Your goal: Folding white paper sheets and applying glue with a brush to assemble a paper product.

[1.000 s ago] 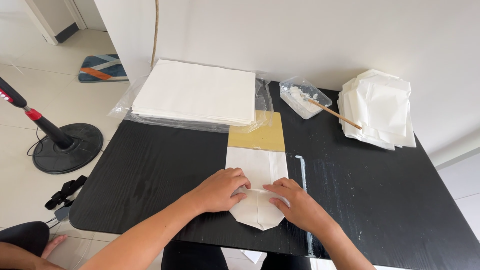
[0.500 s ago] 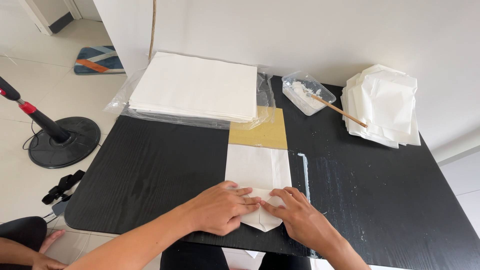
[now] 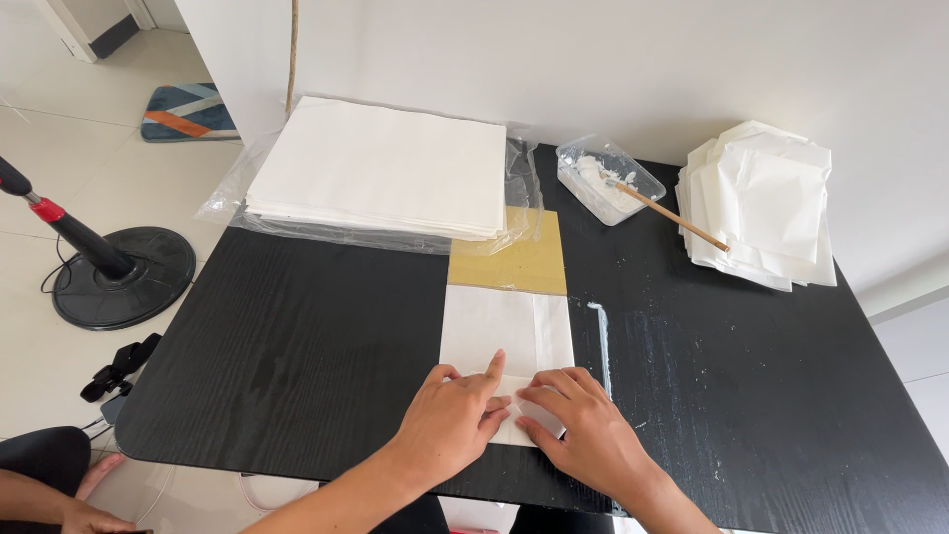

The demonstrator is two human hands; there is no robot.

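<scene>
We press left hand [image 3: 455, 415] and right hand [image 3: 578, 425] flat on white folded paper [image 3: 506, 331]; paper stack [image 3: 381, 168], paste tub [image 3: 608, 180], folded pile [image 3: 761, 203] well beyond on the black table [image 3: 297, 336].

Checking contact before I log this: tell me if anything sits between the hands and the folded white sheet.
Nothing visible does. The left hand and right hand press directly on the folded white sheet.

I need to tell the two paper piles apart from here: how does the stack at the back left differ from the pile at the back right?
The left stack is large flat sheets, squared up neatly; the right pile is smaller folded pieces, heaped unevenly. The left stack rests on clear plastic wrap and overhangs the table; the right pile sits straight on the black top. Both are white paper, away from the left hand and right hand.
</scene>
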